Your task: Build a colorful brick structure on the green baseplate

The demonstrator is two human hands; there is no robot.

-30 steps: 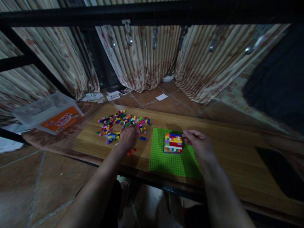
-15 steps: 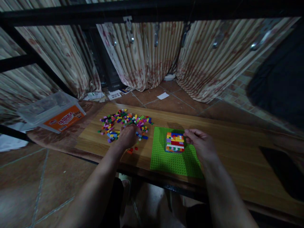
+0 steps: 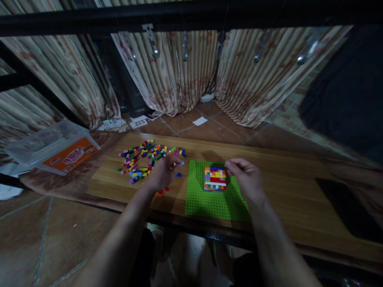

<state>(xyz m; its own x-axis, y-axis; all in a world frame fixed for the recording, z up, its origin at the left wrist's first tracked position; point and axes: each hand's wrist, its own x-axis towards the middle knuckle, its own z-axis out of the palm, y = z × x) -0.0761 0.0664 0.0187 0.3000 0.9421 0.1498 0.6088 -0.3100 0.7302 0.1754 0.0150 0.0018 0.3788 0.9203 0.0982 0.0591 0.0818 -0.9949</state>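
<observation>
A green studded baseplate (image 3: 209, 203) lies on a wooden board (image 3: 284, 187). On it stands a small block of stacked bricks (image 3: 214, 178) in many colours. My right hand (image 3: 245, 179) rests just right of that block, fingers curled and touching its upper right corner. A loose pile of small coloured bricks (image 3: 143, 157) is spread on the board to the left. My left hand (image 3: 164, 171) hovers at the pile's right edge, fingers pinched around a small brick I cannot make out.
A clear plastic box with an orange label (image 3: 56, 147) sits at the far left. A dark flat object (image 3: 347, 207) lies on the board's right end. Striped curtains (image 3: 179, 71) hang behind, above a tiled floor with scattered papers (image 3: 200, 120).
My left hand has lifted out of the brick pile and shifted right toward the baseplate, fingers now pinched. My right hand has stayed beside the stacked block.
</observation>
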